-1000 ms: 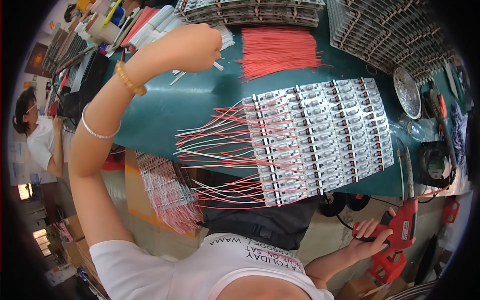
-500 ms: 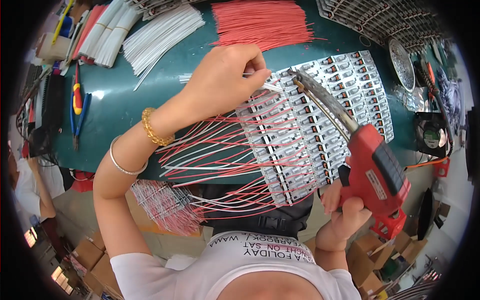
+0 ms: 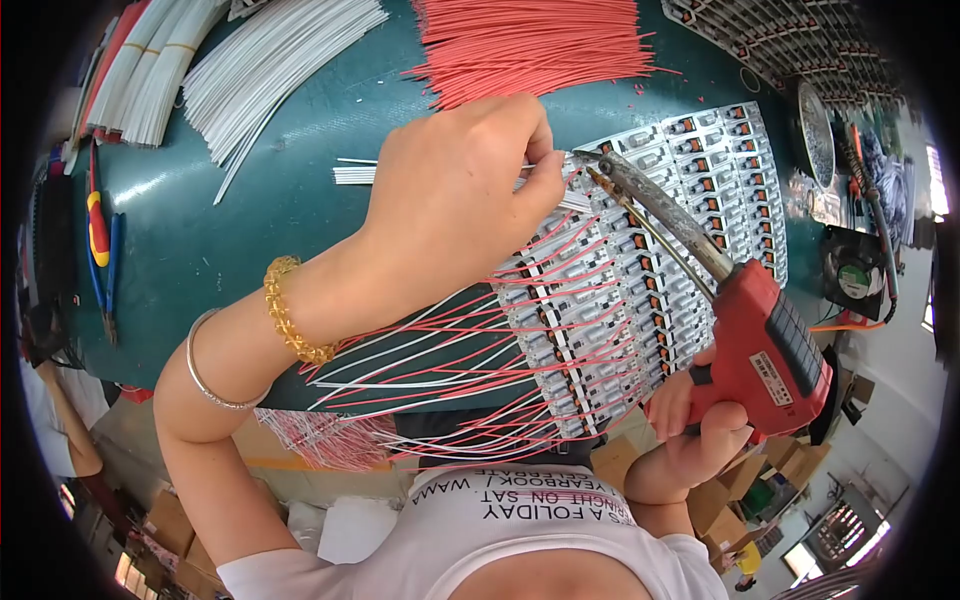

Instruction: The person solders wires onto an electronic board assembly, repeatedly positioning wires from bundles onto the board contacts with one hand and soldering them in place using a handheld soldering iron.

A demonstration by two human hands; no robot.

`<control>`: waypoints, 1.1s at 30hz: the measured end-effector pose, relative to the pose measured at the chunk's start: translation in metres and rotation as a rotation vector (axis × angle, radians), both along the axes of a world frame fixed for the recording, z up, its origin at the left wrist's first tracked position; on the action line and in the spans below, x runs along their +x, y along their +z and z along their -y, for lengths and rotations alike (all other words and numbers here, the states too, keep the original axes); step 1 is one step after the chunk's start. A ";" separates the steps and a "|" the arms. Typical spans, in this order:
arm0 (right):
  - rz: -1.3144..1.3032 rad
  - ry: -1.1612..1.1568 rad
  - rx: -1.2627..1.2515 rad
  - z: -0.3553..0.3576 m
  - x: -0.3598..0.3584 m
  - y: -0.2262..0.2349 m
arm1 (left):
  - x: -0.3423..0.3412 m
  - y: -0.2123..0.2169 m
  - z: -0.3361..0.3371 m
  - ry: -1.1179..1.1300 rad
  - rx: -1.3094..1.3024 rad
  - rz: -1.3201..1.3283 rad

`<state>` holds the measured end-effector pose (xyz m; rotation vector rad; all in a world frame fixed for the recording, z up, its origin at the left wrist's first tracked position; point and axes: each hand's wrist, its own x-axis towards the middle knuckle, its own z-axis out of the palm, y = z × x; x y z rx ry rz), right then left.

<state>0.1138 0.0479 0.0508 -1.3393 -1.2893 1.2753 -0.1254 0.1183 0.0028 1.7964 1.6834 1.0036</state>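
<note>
Soldering wires onto a panel of small circuit boards

The left hand [image 3: 450,215] pinches a white wire [image 3: 352,175] at the circuit-board panel [image 3: 640,280] on the green tabletop [image 3: 250,230], fingers together on it; the right hand [image 3: 690,430] is wrapped around a red soldering gun [image 3: 750,330] whose tip sits just beside those fingers.

Thin white wire end [image 3: 350,175] vanishes under left hand [image 3: 455,205]. Bundle of red wires [image 3: 530,40] cut by top edge. Grey soldering-gun tip [image 3: 583,160] contact point too small to tell.
</note>
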 end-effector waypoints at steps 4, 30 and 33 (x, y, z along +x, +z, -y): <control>0.153 -0.007 0.056 0.003 0.003 -0.005 | 0.002 -0.001 0.001 0.014 0.039 -0.040; -0.056 -0.023 0.048 0.014 0.022 -0.005 | 0.002 0.013 0.010 -0.088 0.140 -0.105; -0.056 -0.054 0.080 0.017 0.021 -0.007 | 0.008 0.009 0.010 -0.038 0.190 -0.120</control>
